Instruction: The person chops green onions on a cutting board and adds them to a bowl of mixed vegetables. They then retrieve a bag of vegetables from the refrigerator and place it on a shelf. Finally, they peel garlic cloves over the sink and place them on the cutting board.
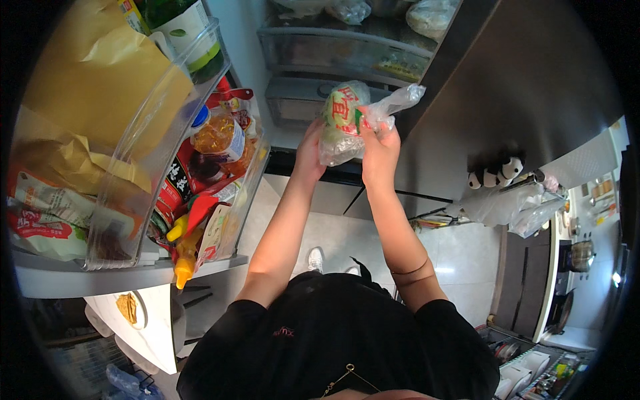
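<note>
Between my two hands, in front of the opened refrigerator, is a clear plastic bag (345,122) with red and green printing and something pale green inside. My left hand (311,150) supports the bag along its left side. On the other side, my right hand (381,147) grips it near the gathered neck, and the twisted plastic end sticks out toward the upper right. The exact contents are blurred by the plastic. Behind the bag are the refrigerator's clear drawers (345,47), the lower one partly hidden by it.
At left, the open refrigerator door holds bins (150,145) with a blue-capped jar (220,135), sauce packets and yellow squeeze bottles (185,260). The dark closed door (475,90) stands at right, with a panda figure (500,172). A white table (155,325) bears a plate of food.
</note>
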